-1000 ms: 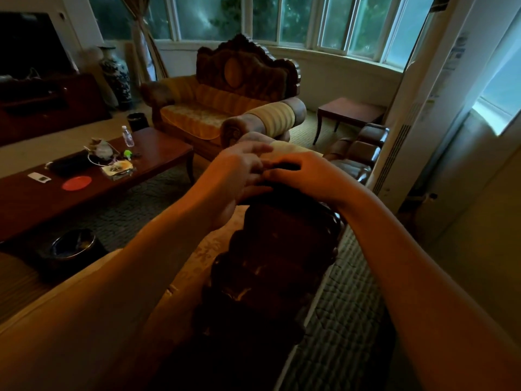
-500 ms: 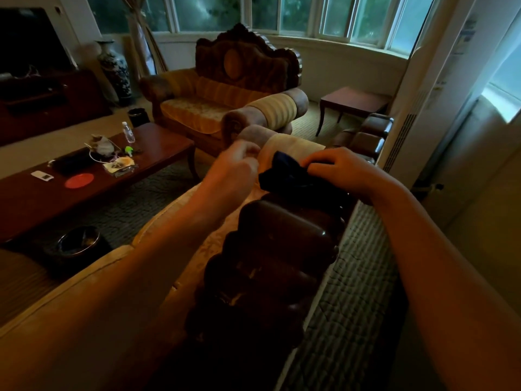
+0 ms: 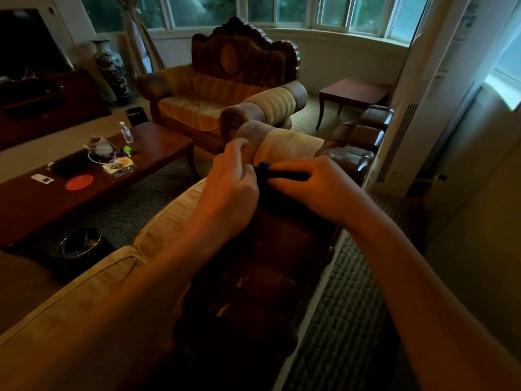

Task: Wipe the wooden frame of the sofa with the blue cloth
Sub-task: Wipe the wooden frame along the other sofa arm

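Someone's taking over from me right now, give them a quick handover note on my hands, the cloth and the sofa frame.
Left hand: closed on one end of the blue cloth.
Right hand: fingers pressed over the cloth's other side, holding it.
The cloth is bunched between both hands, on top of the carved wooden frame along the sofa back.
Done: cloth is in hand and at the frame.
Left: wiping the frame; whether any of it has been wiped cannot be told from this view.

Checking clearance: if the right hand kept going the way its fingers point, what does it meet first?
Probably the left hand: the right hand points leftward across the blue cloth both pinch. Depth unclear.
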`<state>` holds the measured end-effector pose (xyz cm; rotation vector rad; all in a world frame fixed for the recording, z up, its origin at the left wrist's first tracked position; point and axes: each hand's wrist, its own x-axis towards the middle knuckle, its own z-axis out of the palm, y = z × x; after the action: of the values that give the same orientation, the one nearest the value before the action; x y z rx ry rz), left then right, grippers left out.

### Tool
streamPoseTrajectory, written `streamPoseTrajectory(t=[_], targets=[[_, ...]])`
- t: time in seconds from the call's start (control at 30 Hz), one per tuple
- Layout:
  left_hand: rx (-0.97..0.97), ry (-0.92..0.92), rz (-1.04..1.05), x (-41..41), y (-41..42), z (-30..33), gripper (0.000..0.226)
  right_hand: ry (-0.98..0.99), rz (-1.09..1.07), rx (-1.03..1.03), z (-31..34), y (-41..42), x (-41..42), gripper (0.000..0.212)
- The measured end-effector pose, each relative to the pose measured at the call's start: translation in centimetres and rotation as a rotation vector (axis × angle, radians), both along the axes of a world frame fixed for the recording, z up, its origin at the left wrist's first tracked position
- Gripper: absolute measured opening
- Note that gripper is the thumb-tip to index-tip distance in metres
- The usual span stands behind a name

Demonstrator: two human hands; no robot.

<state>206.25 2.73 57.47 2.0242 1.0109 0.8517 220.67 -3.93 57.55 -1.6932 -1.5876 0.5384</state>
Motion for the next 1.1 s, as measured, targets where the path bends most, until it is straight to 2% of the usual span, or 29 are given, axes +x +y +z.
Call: streamPoseTrajectory(t=[0.13, 0.3, 0.37, 0.47, 0.6, 0.7, 0.77, 0.87, 0.97, 1.1], targets=[[0.032, 0.117, -0.07, 0.4, -0.3, 0.3, 0.038, -0.081, -0.087, -0.181, -1.8, 4.5, 3.3, 0.017], [-0.084, 0.229, -0.138, 0.7, -0.3, 0.7, 0.038, -0.23, -0.102, -0.331, -2.1, 7.4, 3.7, 0.034], [-0.103, 0.221, -0.133, 0.6, -0.6, 0.9, 0.038, -0.232, -0.062, -0.297, -1.9, 6.6, 3.2, 0.036], [-0.117, 0.171, -0.126, 0.5, -0.7, 1.0, 0.036, -0.135, -0.036, -0.166, -1.2, 4.3, 2.4, 0.033], [-0.133, 0.089, -0.121, 0.5, -0.6, 0.6, 0.033, -0.071, 0.006, -0.039, 0.5, 0.9, 1.5, 0.014], [-0.146, 0.047, -0.117, 0.5, -0.3, 0.4, 0.032, -0.056, 0.026, 0.079, 0.1, -1.0, 1.5, 0.017], [-0.161, 0.043, -0.12, 0.6, -0.1, 0.4, 0.032, -0.03, -0.061, 0.101, -1.0, -0.5, 1.7, 0.02], [-0.187, 0.068, -0.124, 0.6, -0.1, 0.6, 0.033, -0.109, -0.183, -0.042, -2.2, 2.9, 2.9, 0.018], [-0.217, 0.061, -0.106, 0.6, -0.3, 0.8, 0.033, -0.198, -0.153, -0.273, -2.4, 6.7, 3.6, 0.031], [-0.19, 0.072, -0.072, 0.5, -0.5, 1.1, 0.036, -0.183, -0.046, -0.441, -1.3, 8.3, 2.1, 0.042]])
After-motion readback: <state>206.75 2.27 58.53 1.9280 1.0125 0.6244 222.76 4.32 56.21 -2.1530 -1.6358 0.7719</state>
